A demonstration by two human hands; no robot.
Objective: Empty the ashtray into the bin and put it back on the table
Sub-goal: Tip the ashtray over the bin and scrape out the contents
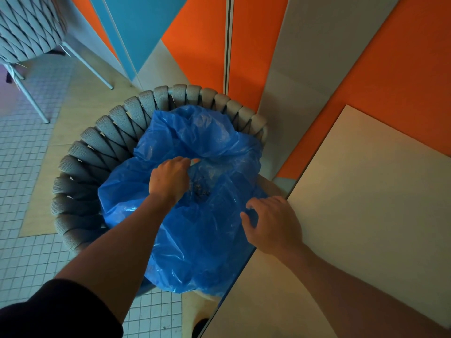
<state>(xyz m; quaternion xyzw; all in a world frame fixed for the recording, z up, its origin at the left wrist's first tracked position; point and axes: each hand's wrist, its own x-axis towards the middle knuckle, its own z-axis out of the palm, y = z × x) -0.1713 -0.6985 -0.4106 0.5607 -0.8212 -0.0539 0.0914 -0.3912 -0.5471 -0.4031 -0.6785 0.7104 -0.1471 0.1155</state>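
A blue plastic bin bag (195, 240) lies open on the seat of a grey woven chair (102, 147). My left hand (169, 178) is over the bag's mouth, fingers closed around the ashtray (195, 162), of which only a pale sliver shows past my fingers. Dark ash (200, 190) lies in the bag just below that hand. My right hand (271, 223) pinches the bag's right edge, next to the table edge.
The table top (366, 191), in orange, grey and beige panels, fills the right side, its edge running diagonally beside the bag. A second woven chair (29, 32) on thin metal legs stands at the far left on the tiled floor (26, 167).
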